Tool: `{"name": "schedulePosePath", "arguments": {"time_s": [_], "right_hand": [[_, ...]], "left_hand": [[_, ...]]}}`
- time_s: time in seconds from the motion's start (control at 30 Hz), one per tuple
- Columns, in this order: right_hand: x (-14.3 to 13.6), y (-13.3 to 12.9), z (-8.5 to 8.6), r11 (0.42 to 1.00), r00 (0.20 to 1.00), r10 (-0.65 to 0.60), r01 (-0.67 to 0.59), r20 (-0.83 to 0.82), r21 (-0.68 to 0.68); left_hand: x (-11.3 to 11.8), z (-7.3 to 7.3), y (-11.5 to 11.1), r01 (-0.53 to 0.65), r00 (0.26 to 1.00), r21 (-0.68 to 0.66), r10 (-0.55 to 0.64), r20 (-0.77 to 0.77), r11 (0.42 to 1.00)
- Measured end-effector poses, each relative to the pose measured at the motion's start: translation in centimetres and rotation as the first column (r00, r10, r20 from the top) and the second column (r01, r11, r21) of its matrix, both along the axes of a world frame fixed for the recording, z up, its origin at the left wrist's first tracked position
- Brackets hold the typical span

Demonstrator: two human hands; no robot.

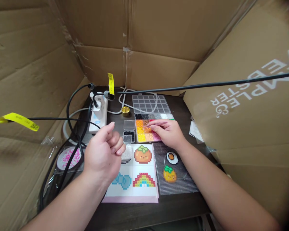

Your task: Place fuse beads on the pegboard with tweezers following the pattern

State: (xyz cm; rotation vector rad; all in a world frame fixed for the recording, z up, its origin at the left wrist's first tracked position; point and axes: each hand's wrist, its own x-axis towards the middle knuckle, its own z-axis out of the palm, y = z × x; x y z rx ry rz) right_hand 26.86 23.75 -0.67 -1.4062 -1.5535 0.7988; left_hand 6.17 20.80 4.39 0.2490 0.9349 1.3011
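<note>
My right hand [168, 133] pinches pinkish metal tweezers [159, 124], their tips over the orange and yellow compartments of a sectioned bead box [142, 138]. My left hand [104, 150] is raised in a loose fist above the pattern sheet, with nothing visible in it. Printed on that sheet [144, 193] are a persimmon, a rainbow and a blue bow; my left hand hides part of it. Under my right forearm lies a clear pegboard [163, 189], bearing a fried-egg bead figure [172, 157] and an orange persimmon bead figure [170, 175] with green leaves.
Small clear cases, one with black beads [129, 134], and a gold tin [125, 111] stand near the box. Its clear lid [151, 103] lies open behind. Left are a power strip [96, 125], black cables and a dish of pink beads [68, 158]. Cardboard walls [159, 70] surround the table.
</note>
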Motion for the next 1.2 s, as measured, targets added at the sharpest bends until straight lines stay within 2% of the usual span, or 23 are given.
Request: {"name": "schedulePosePath", "arguments": {"time_s": [1.2], "right_hand": [[-0.66, 0.38, -0.33, 1.0, 1.0, -0.017, 0.017, 0.001, 0.008]], "left_hand": [[0.06, 0.0, 0.04, 0.029, 1.0, -0.028, -0.029, -0.004, 0.999]]}}
